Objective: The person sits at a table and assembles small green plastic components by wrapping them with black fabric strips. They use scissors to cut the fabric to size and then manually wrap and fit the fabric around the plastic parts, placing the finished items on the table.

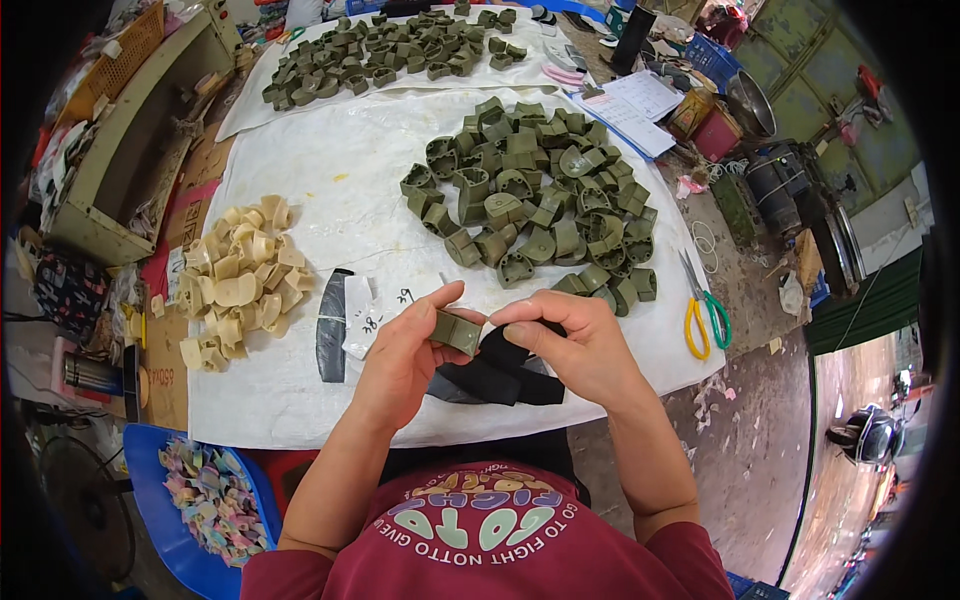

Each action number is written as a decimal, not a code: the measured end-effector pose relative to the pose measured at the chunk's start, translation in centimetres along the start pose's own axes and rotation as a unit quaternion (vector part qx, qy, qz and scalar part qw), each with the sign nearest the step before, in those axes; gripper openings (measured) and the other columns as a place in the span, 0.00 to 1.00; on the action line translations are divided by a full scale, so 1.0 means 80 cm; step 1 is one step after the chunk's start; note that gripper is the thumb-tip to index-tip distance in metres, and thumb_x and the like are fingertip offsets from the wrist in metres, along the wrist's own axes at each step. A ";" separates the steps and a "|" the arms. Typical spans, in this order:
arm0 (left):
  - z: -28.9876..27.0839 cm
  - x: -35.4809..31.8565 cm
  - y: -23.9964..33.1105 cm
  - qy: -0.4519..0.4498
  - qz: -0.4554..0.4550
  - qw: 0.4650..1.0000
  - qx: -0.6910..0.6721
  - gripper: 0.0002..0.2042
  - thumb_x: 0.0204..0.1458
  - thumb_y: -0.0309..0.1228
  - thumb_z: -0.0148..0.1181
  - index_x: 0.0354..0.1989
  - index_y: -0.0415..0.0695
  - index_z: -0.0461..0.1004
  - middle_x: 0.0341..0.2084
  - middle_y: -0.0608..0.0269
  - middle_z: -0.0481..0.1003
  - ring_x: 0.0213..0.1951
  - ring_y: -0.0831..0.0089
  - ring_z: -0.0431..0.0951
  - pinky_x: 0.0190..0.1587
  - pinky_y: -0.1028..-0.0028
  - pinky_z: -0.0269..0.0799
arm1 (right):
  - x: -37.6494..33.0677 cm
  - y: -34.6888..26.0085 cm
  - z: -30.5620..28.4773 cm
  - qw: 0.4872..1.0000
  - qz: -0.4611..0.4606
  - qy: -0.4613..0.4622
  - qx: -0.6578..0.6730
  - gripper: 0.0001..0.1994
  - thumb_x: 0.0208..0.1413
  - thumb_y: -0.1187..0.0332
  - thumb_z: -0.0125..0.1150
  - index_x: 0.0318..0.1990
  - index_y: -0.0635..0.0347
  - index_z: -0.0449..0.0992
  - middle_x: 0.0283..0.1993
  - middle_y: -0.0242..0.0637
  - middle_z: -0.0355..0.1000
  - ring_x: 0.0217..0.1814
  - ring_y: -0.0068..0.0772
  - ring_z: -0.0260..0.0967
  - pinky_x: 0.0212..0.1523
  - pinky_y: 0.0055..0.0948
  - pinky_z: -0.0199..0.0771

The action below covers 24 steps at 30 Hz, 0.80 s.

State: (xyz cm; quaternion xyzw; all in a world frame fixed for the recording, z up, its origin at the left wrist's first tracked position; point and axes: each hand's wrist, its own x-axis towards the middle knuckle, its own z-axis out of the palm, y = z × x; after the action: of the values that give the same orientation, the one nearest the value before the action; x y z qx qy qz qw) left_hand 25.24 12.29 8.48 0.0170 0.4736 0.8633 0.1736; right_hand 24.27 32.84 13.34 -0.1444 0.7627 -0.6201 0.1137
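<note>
My left hand [400, 358] grips an olive-green block heel [457, 332] between thumb and fingers, over the near edge of the white-covered table. Close beside it, my right hand [572, 345] pinches a thin black piece of covering material [503, 346], which hangs next to the heel's right end. Whether the two touch is hard to make out. Beneath both hands lie more black pieces [500, 384]. Left of my left hand is a dark curved bundle [333, 325] with a white paper slip [358, 316] against it.
Beyond my hands spreads a heap of green heels [540, 190], with another green pile [380, 55] farther back. Beige pieces [240, 280] are heaped at left. Scissors [705, 310] lie at right, a clipboard [630, 110] behind them. A blue basin [145, 490] of pastel scraps stands lower left.
</note>
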 end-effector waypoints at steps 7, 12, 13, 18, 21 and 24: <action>0.016 -0.006 -0.002 0.018 0.024 0.999 0.039 0.27 0.65 0.44 0.38 0.65 0.34 0.56 0.50 0.56 0.71 0.49 0.73 0.71 0.49 0.72 0.66 | -0.005 -0.010 0.013 0.999 -0.026 0.013 -0.029 0.23 0.55 0.76 0.57 0.60 0.57 0.67 0.33 0.33 0.74 0.35 0.22 0.68 0.38 0.24 0.69; 0.027 -0.009 -0.001 0.033 0.068 0.990 0.118 0.27 0.66 0.44 0.34 0.65 0.33 0.56 0.51 0.55 0.69 0.49 0.73 0.69 0.53 0.72 0.64 | -0.006 -0.011 0.020 0.996 -0.037 0.046 -0.065 0.28 0.53 0.75 0.58 0.64 0.57 0.61 0.30 0.35 0.72 0.35 0.29 0.69 0.36 0.29 0.69; 0.028 -0.010 0.000 0.033 0.080 0.986 0.141 0.27 0.66 0.44 0.34 0.64 0.33 0.56 0.51 0.55 0.68 0.50 0.73 0.69 0.53 0.72 0.64 | -0.006 -0.008 0.021 0.995 -0.040 0.049 -0.075 0.28 0.53 0.75 0.58 0.64 0.57 0.61 0.30 0.36 0.72 0.34 0.31 0.69 0.35 0.30 0.68; 0.030 -0.013 -0.001 0.037 0.119 0.964 0.233 0.26 0.67 0.42 0.34 0.64 0.33 0.58 0.52 0.54 0.67 0.51 0.72 0.68 0.55 0.73 0.62 | -0.007 -0.012 0.023 0.992 -0.032 0.050 -0.115 0.30 0.52 0.76 0.57 0.64 0.58 0.58 0.28 0.39 0.71 0.33 0.39 0.69 0.36 0.35 0.67; 0.034 -0.017 0.004 0.041 0.119 0.958 0.259 0.24 0.67 0.40 0.35 0.63 0.34 0.58 0.52 0.54 0.68 0.51 0.72 0.68 0.55 0.73 0.61 | -0.006 -0.017 0.022 0.993 -0.011 0.046 -0.111 0.30 0.52 0.76 0.57 0.64 0.59 0.57 0.28 0.41 0.71 0.33 0.42 0.69 0.36 0.37 0.67; 0.036 -0.018 0.008 0.042 0.115 0.953 0.277 0.23 0.67 0.39 0.35 0.63 0.35 0.59 0.52 0.54 0.68 0.51 0.73 0.68 0.55 0.74 0.61 | -0.007 -0.019 0.023 0.993 -0.011 0.045 -0.107 0.30 0.52 0.77 0.56 0.64 0.60 0.57 0.29 0.42 0.71 0.33 0.43 0.69 0.37 0.38 0.67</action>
State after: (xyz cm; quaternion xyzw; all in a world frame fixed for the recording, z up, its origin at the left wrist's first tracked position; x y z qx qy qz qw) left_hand 26.96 13.86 10.81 0.0825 0.6962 0.7119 0.0414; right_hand 25.56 31.09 14.47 -0.1357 0.8273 -0.5422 0.0566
